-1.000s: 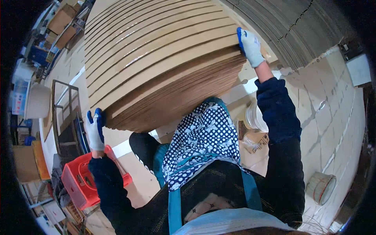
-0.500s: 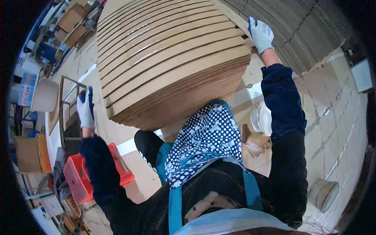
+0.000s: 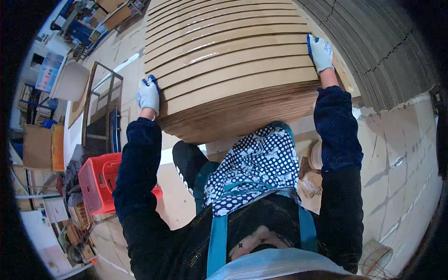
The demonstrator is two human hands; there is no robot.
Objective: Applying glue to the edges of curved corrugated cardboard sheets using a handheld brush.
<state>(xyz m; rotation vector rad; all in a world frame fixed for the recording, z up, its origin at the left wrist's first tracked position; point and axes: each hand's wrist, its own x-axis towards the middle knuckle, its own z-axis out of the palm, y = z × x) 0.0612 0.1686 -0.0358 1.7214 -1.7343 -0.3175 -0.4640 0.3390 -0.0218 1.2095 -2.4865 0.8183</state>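
Many flat, overlapping cardboard sheets (image 3: 242,87) touch left hand (image 3: 148,94) and right hand (image 3: 320,53); can't tell if pinching.

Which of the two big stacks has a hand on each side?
The tan stack, between the left hand and the right hand. The grey stack is different: it sits wholly past the right hand.

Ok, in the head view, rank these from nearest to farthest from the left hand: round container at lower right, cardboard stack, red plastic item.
From the left hand, in the head view:
1. Cardboard stack: right beside it, on its right.
2. Red plastic item: below, toward the left.
3. Round container: far lower right.
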